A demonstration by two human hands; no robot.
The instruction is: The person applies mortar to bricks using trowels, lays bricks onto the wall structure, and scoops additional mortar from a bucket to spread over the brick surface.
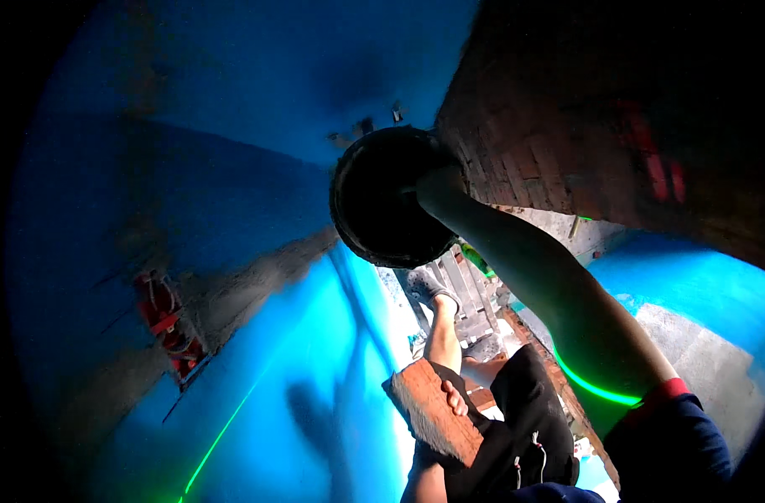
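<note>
My left hand [455, 397] is closed around a reddish-orange brick [429, 411], holding it in front of my dark shorts [529, 402]. Mortar-grey roughness shows along one side of the brick. My right arm stretches up and forward to a round black bucket [361, 239]. At its end, my right hand [435, 189] goes into the bucket's dark opening. Deep shadow hides its fingers and whatever they touch, as well as the bucket's contents.
A brick wall [525, 163] rises at the upper right. Blue-lit surfaces [315, 335] lie to the left, crossed by a bright green line [223, 444]. My feet in clogs [429, 285] stand by wooden slats [470, 293]. A red object [169, 323] is at far left.
</note>
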